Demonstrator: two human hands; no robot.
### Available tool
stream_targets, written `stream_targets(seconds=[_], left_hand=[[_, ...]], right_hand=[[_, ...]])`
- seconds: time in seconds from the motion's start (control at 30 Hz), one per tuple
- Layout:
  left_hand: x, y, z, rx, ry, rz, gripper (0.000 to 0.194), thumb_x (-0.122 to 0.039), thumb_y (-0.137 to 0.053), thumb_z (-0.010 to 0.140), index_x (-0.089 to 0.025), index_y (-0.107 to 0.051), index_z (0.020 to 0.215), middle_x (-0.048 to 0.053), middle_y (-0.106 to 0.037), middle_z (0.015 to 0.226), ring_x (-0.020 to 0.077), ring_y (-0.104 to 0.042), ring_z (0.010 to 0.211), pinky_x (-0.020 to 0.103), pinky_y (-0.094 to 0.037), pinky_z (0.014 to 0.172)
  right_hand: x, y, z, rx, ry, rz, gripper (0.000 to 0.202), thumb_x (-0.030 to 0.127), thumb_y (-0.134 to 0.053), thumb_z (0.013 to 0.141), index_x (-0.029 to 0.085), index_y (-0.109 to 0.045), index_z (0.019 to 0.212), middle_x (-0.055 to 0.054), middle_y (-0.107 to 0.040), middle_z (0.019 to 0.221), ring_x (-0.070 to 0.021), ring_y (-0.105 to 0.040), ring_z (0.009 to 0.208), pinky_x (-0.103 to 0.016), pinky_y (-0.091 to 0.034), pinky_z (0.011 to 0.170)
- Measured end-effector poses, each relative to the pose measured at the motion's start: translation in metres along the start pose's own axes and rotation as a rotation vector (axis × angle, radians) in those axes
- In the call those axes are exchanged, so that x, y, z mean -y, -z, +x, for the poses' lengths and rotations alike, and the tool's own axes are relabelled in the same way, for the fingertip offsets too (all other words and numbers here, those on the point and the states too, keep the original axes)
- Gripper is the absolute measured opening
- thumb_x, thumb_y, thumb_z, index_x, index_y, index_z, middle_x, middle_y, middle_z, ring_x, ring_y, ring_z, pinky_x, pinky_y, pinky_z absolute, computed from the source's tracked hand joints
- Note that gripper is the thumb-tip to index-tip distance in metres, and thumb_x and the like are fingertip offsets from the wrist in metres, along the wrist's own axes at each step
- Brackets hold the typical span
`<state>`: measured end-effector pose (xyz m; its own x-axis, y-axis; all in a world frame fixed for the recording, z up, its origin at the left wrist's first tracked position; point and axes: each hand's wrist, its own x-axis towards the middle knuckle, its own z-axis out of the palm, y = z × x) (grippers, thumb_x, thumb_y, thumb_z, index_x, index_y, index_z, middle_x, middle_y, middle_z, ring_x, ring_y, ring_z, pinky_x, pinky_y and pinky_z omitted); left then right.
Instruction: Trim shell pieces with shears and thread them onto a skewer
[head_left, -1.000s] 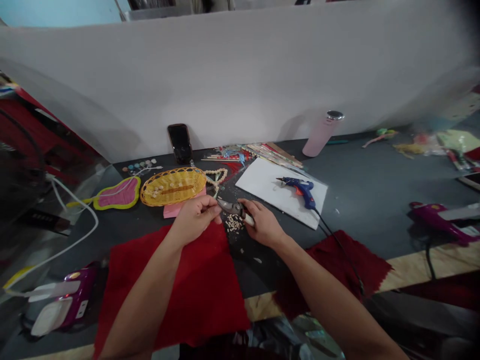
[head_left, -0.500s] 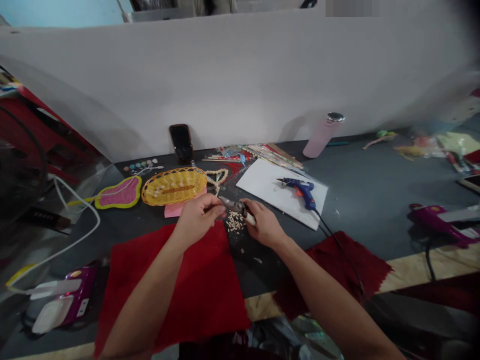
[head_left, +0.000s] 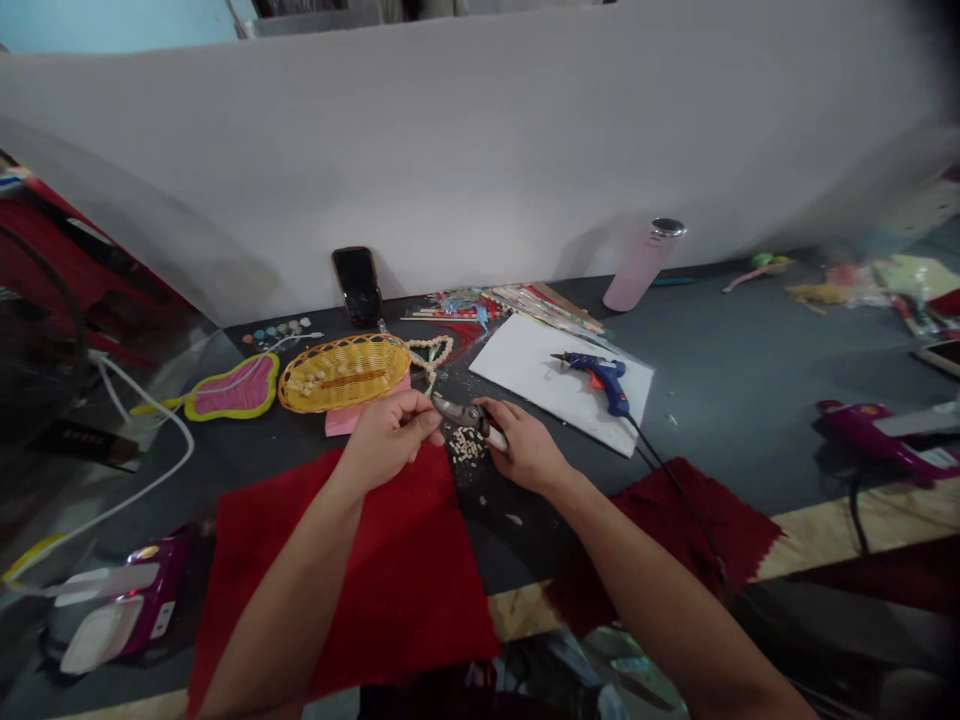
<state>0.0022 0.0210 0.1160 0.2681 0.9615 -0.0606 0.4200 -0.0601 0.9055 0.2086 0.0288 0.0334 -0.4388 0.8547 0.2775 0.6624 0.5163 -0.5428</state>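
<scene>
Broadly, a dark grey table [head_left: 750, 380] is seen backed by a plain white board [head_left: 480, 150]. Below the fingers of the left hand [head_left: 386, 440] a large sheet of red felt [head_left: 360, 570] is spread flat, and a second red piece with a jagged edge [head_left: 690, 520] is laid below and to the right of the right hand [head_left: 525, 452]. A flat white sheet [head_left: 525, 370] is placed just beyond the right fingers, and a blue glue gun [head_left: 600, 375] is rested on it, its black cord trailed toward the near edge. Just beyond the left fingers an oval yellow woven basket [head_left: 300, 385] is set, and a few pale beads and a thin stick are held in it. To its left a pink shape edged in green [head_left: 232, 390] is laid flat. A string of cream beads [head_left: 431, 350] is curled between the basket and the white sheet. A pink cylinder bottle with a metal cap [head_left: 637, 268] is stood well beyond the right fingers.

Small metal cutters [head_left: 463, 416] are gripped by the right hand, the fingers wrapped about pale handles, the blades pointed toward the left fingertips. The left fingers are pinched narrow at the blade tips; what is pinched is too small to tell. Directly under the blades a small heap of pale cut bits [head_left: 466, 445] is gathered on the table.
</scene>
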Motion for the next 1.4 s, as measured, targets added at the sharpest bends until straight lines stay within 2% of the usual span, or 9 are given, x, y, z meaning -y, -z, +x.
stream_targets(seconds=[0.17, 0.37, 0.57, 0.7, 0.93, 1.1, 1.27, 1.4], left_hand=[[0.002, 0.002, -0.001, -0.003, -0.016, -0.016, 0.017, -0.030, -0.049, 0.081, -0.015, -0.055, 0.074, 0.002, -0.065, 0.064, 0.0032, -0.041, 0.038, 0.016, -0.031, 0.038], [0.003, 0.000, -0.001, 0.018, -0.027, -0.018, 0.018, -0.030, -0.048, 0.082, -0.015, -0.054, 0.074, 0.002, -0.065, 0.065, 0.0032, -0.041, 0.039, 0.016, -0.031, 0.039], [0.004, 0.002, 0.001, 0.160, 0.068, -0.270, 0.021, -0.033, -0.050, 0.081, -0.014, -0.054, 0.073, 0.000, -0.061, 0.056, 0.0013, -0.033, 0.033, 0.016, -0.022, 0.034], [0.007, 0.004, 0.002, 0.207, 0.098, -0.323, 0.023, -0.036, -0.052, 0.080, -0.013, -0.055, 0.073, 0.001, -0.062, 0.056, 0.0009, -0.033, 0.033, 0.016, -0.020, 0.034], [0.008, 0.006, 0.001, 0.154, 0.086, -0.261, 0.025, -0.037, -0.051, 0.081, -0.013, -0.055, 0.076, 0.002, -0.063, 0.058, 0.0013, -0.033, 0.034, 0.016, -0.021, 0.035], [0.011, 0.005, 0.002, 0.094, 0.011, -0.174, 0.023, -0.036, -0.049, 0.083, -0.014, -0.057, 0.083, 0.002, -0.064, 0.067, 0.0028, -0.039, 0.039, 0.017, -0.029, 0.040], [0.013, -0.002, 0.005, -0.053, -0.060, -0.028, 0.015, -0.029, -0.051, 0.080, -0.016, -0.057, 0.085, 0.002, -0.065, 0.073, 0.0049, -0.048, 0.046, 0.019, -0.038, 0.047], [0.008, -0.004, 0.004, -0.069, -0.030, -0.007, 0.012, -0.026, -0.051, 0.080, -0.016, -0.057, 0.079, 0.001, -0.064, 0.066, 0.0037, -0.041, 0.040, 0.018, -0.033, 0.042]], right_hand=[[0.003, 0.000, -0.002, 0.010, -0.034, -0.029, 0.059, 0.011, -0.049, 0.065, 0.017, -0.041, 0.122, -0.010, -0.055, 0.114, -0.0220, -0.053, 0.102, -0.034, -0.042, 0.090], [-0.002, -0.003, 0.000, -0.020, 0.007, 0.002, 0.058, 0.012, -0.049, 0.068, 0.017, -0.039, 0.125, -0.011, -0.053, 0.116, -0.0224, -0.050, 0.106, -0.036, -0.040, 0.092], [-0.002, 0.000, 0.002, -0.016, 0.069, 0.017, 0.065, 0.012, -0.050, 0.068, 0.019, -0.033, 0.130, -0.011, -0.051, 0.118, -0.0234, -0.047, 0.107, -0.039, -0.039, 0.093], [-0.002, 0.001, 0.001, -0.012, 0.066, 0.001, 0.066, 0.010, -0.051, 0.065, 0.018, -0.035, 0.129, -0.010, -0.052, 0.116, -0.0225, -0.048, 0.104, -0.037, -0.040, 0.093], [0.003, 0.002, -0.001, 0.015, -0.026, -0.039, 0.059, 0.012, -0.050, 0.066, 0.018, -0.042, 0.124, -0.009, -0.055, 0.113, -0.0222, -0.052, 0.102, -0.035, -0.042, 0.089], [0.004, -0.001, -0.004, 0.009, -0.083, -0.065, 0.057, 0.012, -0.051, 0.067, 0.018, -0.042, 0.123, -0.009, -0.056, 0.114, -0.0228, -0.054, 0.101, -0.034, -0.043, 0.087], [-0.004, -0.005, 0.000, -0.032, -0.062, -0.023, 0.054, 0.013, -0.050, 0.070, 0.017, -0.040, 0.123, -0.010, -0.054, 0.116, -0.0222, -0.052, 0.104, -0.034, -0.041, 0.090], [-0.007, -0.004, 0.002, -0.015, -0.006, -0.017, 0.053, 0.015, -0.049, 0.073, 0.017, -0.038, 0.126, -0.011, -0.054, 0.114, -0.0225, -0.051, 0.104, -0.035, -0.041, 0.090]])
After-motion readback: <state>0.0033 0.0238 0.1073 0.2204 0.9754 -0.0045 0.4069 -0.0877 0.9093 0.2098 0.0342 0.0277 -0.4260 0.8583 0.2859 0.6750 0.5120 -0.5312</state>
